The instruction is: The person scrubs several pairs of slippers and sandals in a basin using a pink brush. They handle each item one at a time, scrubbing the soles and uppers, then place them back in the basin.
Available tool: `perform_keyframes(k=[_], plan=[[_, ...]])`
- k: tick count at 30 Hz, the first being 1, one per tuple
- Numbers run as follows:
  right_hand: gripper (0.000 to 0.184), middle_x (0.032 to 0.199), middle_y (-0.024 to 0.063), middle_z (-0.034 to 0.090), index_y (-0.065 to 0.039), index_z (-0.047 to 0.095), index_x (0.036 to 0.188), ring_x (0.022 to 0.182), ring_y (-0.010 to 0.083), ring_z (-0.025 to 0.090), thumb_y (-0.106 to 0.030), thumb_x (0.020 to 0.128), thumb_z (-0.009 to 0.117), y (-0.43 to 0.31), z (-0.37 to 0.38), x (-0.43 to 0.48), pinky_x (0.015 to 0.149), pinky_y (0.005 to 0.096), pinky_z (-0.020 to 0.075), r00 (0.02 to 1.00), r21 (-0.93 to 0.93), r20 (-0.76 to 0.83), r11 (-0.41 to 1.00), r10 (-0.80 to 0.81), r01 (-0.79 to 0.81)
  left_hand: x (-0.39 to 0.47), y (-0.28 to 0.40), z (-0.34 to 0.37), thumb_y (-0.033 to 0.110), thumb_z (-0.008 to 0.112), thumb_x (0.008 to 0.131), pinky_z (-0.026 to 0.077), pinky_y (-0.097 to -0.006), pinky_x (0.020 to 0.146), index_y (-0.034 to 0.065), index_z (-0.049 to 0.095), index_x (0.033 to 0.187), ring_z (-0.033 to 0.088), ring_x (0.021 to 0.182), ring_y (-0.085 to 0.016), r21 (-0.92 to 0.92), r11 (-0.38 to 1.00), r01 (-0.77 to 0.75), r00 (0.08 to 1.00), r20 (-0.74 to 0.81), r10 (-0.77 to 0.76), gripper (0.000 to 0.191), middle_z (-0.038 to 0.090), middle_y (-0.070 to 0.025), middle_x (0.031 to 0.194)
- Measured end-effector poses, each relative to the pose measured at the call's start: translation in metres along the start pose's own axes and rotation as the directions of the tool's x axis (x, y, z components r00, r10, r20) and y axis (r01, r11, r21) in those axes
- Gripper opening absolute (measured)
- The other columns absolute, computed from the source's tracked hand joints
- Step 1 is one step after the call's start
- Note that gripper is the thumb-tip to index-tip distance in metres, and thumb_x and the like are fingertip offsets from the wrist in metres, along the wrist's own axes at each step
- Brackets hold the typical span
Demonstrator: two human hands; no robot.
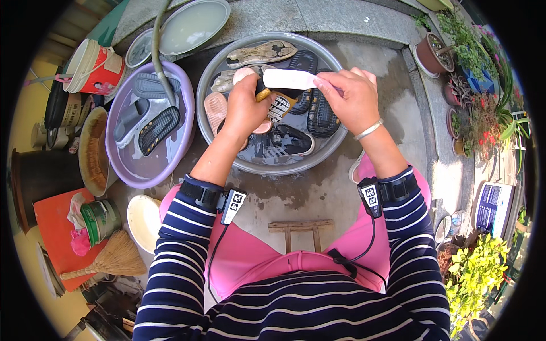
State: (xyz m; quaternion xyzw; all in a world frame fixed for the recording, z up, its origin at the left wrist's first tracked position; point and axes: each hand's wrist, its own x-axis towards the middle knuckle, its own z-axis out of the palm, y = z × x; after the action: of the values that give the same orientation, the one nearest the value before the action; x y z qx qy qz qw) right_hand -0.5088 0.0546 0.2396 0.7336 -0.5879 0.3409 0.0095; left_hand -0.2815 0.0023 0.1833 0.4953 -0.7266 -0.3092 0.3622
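My left hand [249, 104] is closed around a dark shoe or sandal with a yellowish edge and a patterned part [281, 106], above a large grey metal basin [273, 171] of water. With its fingertips, my right hand [352, 91] grips the narrow end of a flat white piece [288, 79], whose material I cannot tell; its broad end lies by my left thumb. In the basin are black slippers [322, 113], a black-and-white shoe [294, 140], a pink slipper [215, 110] and a dirty pale shoe [261, 53]. My left hand partly hides the held shoe.
To the left, a purple basin [148, 186] holds grey and black slippers, with a hose [158, 47] running in. Beyond stand a red-and-white bucket [98, 70] and a round pan of cloudy water [194, 27]. A straw broom [115, 258] lies lower left; potted plants [435, 55] line the right.
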Motion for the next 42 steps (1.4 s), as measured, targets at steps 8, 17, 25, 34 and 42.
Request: perform_keyframes(k=[8, 17, 25, 34, 42], plan=[[0.029, 0.074, 0.0042, 0.069, -0.018, 0.076, 0.085, 0.075, 0.0290, 0.063, -0.042, 0.092, 0.061, 0.004, 0.007, -0.015, 0.072, 0.0418, 0.0449, 0.950, -0.060, 0.159, 0.963, 0.269, -0.263, -0.002, -0.039, 0.027, 0.011, 0.080, 0.078, 0.055, -0.0358, 0.073, -0.0041, 0.063, 0.100, 0.071, 0.082, -0.026, -0.111, 0.948, 0.299, 0.949, 0.137, -0.283, 0.032, 0.071, -0.0161, 0.090], [0.040, 0.073, 0.0128, 0.067, -0.011, 0.074, 0.093, 0.071, 0.0330, 0.064, -0.047, 0.094, 0.058, 0.023, -0.013, -0.020, 0.065, 0.0423, 0.0491, 0.792, 0.064, 0.306, 0.819, 0.528, -0.570, -0.034, -0.126, 0.117, 0.035, 0.083, 0.078, 0.051, -0.0422, 0.090, -0.0054, 0.029, 0.136, 0.065, 0.103, -0.039, 0.042, 0.813, 0.580, 0.800, 0.160, -0.579, 0.089, 0.063, -0.0275, 0.113], [0.040, 0.062, 0.0110, 0.060, -0.008, 0.074, 0.092, 0.058, 0.0276, 0.058, -0.045, 0.094, 0.060, 0.036, -0.020, -0.027, 0.058, 0.0388, 0.0448, 0.755, 0.110, 0.358, 0.778, 0.549, -0.618, -0.032, -0.125, 0.148, 0.026, 0.082, 0.078, 0.051, -0.0471, 0.089, 0.0071, 0.022, 0.141, 0.062, 0.109, -0.040, 0.493, 0.731, 0.471, 0.754, 0.205, -0.624, 0.090, 0.057, -0.0278, 0.122], [0.037, 0.062, 0.0112, 0.058, -0.004, 0.073, 0.093, 0.056, 0.0223, 0.054, -0.039, 0.094, 0.063, 0.034, -0.014, -0.035, 0.057, 0.0353, 0.0429, 0.733, 0.140, 0.375, 0.748, 0.567, -0.649, -0.025, -0.162, 0.187, 0.018, 0.076, 0.081, 0.054, -0.0448, 0.085, 0.0059, 0.026, 0.140, 0.065, 0.102, -0.039, 0.551, 0.748, 0.371, 0.759, 0.284, -0.585, 0.078, 0.064, -0.0266, 0.112], [0.038, 0.061, 0.0110, 0.057, -0.003, 0.072, 0.092, 0.054, 0.0205, 0.052, -0.040, 0.094, 0.063, 0.037, -0.016, -0.030, 0.056, 0.0347, 0.0431, 0.725, 0.152, 0.392, 0.737, 0.567, -0.658, -0.008, -0.161, 0.175, 0.025, 0.076, 0.076, 0.051, -0.0456, 0.092, 0.0040, 0.013, 0.154, 0.064, 0.107, -0.040, 0.486, 0.803, 0.345, 0.802, 0.292, -0.521, 0.103, 0.064, -0.0258, 0.120]])
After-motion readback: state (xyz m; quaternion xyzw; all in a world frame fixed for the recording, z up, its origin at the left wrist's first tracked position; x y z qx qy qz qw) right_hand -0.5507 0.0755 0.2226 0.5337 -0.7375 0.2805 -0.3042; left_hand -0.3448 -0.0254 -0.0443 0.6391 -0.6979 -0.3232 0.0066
